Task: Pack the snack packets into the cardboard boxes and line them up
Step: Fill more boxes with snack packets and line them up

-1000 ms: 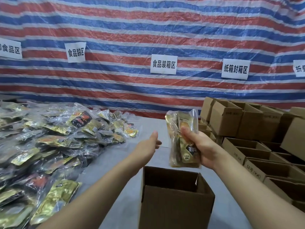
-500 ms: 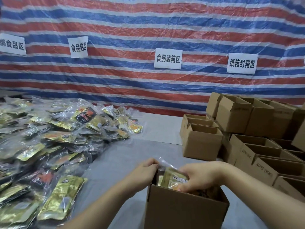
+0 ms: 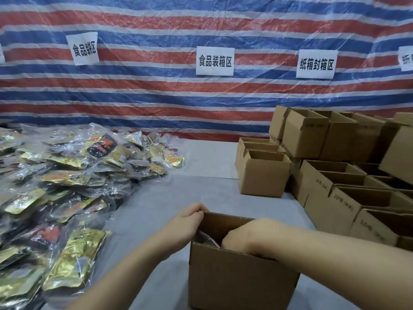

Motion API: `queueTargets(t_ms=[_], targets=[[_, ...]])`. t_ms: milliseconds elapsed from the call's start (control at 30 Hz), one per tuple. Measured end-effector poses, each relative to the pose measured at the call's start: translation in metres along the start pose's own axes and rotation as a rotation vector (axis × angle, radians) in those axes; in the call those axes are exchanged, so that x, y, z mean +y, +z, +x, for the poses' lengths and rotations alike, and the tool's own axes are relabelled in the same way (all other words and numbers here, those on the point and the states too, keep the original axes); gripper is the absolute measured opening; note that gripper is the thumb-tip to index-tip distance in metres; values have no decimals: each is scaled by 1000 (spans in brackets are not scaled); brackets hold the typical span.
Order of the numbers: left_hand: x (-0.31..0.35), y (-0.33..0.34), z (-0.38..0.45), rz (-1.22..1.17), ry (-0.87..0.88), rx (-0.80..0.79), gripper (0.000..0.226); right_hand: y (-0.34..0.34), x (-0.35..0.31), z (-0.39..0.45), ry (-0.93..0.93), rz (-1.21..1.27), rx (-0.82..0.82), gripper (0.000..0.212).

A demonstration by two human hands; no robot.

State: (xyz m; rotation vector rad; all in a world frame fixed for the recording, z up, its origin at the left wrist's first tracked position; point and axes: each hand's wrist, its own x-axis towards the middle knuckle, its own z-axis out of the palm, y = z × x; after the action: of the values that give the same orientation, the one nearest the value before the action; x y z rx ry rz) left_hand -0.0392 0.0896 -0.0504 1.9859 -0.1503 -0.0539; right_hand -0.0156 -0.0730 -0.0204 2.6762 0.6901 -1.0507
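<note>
With the left hand [image 3: 188, 222] gripping the near box [image 3: 241, 280] by its rim and the right hand [image 3: 243, 239] sunk inside among snack packets [image 3: 204, 239], its grasp hidden, packing seems barely begun: a large heap of packets [image 3: 73, 175] covers the worktop [image 3: 156, 204] beside open boxes [image 3: 348, 193] awaiting filling.

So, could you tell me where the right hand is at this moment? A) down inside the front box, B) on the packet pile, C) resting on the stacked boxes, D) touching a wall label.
A: the right hand reaches down into the open front box, while the left hand grips its rim.
</note>
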Motion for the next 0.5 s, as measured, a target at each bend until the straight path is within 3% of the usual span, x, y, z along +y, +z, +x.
queueTargets(t_ms=[100, 300, 333, 400, 500], targets=[[0, -1, -2, -1, 1, 16, 26, -8, 4, -25, -12, -133, 251, 25], [0, -1, 0, 52, -5, 3, 26, -19, 14, -45, -80, -351, 524, 30], [1, -1, 1, 46, -10, 5, 26, -22, 15, -42, -118, -279, 479, 25], [3, 0, 2, 41, -21, 5, 25, -24, 14, -27, -155, -100, 223, 12], [0, 0, 1, 58, -15, -2, 23, -16, 9, 7, -134, -20, -55, 31]])
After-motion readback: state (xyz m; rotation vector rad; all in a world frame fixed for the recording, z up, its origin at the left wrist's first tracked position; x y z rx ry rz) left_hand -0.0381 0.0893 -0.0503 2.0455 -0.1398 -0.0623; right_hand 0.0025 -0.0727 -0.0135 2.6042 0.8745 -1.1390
